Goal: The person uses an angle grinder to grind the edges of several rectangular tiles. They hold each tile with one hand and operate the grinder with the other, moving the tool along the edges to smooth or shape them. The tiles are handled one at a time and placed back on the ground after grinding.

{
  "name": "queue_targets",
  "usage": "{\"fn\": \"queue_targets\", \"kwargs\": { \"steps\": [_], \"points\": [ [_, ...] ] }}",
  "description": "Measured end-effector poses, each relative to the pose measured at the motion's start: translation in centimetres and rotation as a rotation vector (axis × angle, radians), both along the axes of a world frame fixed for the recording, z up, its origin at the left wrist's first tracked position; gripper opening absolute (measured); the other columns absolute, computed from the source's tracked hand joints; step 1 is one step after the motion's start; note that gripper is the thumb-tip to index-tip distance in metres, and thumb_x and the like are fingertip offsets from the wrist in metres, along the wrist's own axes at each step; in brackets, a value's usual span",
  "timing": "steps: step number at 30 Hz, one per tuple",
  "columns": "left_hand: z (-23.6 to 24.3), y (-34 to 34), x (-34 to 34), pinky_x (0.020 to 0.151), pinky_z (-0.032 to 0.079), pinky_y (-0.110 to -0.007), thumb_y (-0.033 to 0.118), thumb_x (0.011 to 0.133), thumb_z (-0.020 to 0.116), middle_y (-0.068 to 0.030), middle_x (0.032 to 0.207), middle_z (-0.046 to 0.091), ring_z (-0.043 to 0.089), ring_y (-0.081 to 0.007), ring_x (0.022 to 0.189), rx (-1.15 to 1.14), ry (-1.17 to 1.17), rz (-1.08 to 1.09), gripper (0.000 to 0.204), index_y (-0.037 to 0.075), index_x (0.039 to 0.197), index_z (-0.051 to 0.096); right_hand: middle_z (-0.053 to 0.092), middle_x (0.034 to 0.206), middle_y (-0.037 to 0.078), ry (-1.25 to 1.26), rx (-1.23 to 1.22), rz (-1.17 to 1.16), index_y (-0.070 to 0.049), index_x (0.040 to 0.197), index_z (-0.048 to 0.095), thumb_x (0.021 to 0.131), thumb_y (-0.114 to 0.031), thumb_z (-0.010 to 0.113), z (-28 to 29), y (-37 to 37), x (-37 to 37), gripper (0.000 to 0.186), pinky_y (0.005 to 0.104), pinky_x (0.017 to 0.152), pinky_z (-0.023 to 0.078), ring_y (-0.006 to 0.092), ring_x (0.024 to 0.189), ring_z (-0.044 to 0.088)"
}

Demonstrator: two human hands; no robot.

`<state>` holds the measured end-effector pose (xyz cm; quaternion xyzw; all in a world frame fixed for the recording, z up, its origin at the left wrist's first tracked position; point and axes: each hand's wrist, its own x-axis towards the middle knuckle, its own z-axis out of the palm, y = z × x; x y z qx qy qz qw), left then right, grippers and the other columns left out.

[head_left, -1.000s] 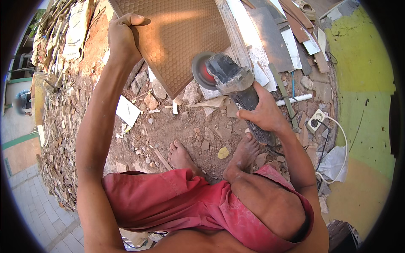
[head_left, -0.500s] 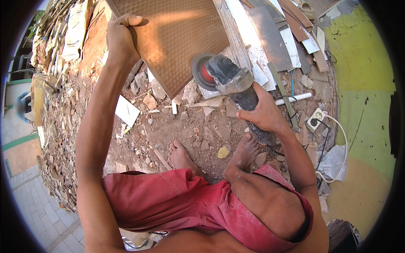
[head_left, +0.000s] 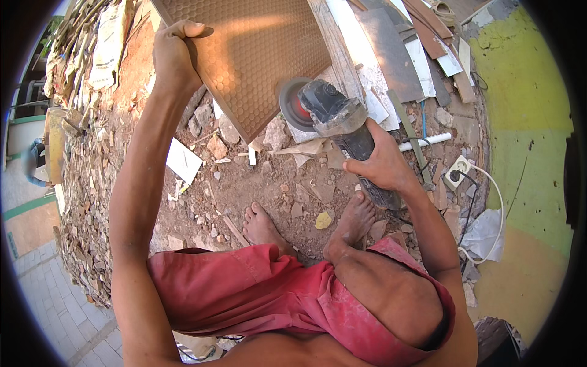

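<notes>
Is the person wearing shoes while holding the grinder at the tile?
No: both feet rest bare on the rubble-strewn ground, while the right hand grips the angle grinder beside the brown tile.

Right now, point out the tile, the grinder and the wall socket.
tile (head_left: 257, 55), head view, middle of its patterned face
grinder (head_left: 342, 122), head view, dark body behind the disc
wall socket (head_left: 455, 173), head view, white front

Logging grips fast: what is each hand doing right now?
Left hand: closed on the edge of the brown tile.
Right hand: closed around the angle grinder.
</notes>
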<state>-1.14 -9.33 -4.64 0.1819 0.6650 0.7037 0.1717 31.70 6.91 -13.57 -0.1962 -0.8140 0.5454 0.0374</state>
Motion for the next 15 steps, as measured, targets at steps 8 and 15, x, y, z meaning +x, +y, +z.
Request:
{"fn": "queue_targets", "kwargs": {
  "steps": [8, 15],
  "points": [
    [0.17, -0.07, 0.23, 0.082, 0.058, -0.043, 0.004, 0.074, 0.053, -0.0212, 0.097, 0.061, 0.065, -0.0315, 0.088, -0.012, -0.006, 0.005, 0.023, -0.010, 0.092, 0.057, 0.067, 0.106, 0.024, -0.028, 0.042, -0.010, -0.001, 0.123, 0.052, 0.064, -0.029, 0.077, 0.48, 0.11, -0.56, 0.069, 0.0425, 0.090, 0.049, 0.0383, 0.100, 0.065],
    [0.27, -0.21, 0.33, 0.082, 0.059, -0.043, 0.005, 0.074, 0.053, -0.0212, 0.097, 0.061, 0.065, -0.0314, 0.088, -0.015, -0.009, 0.012, 0.022, -0.009, 0.091, 0.058, 0.067, 0.107, 0.023, -0.047, 0.037, -0.017, -0.002, 0.124, 0.052, 0.063, -0.031, 0.078, 0.37, 0.02, -0.29, 0.072, 0.0426, 0.090, 0.049, 0.0386, 0.101, 0.065]
  ]
}}
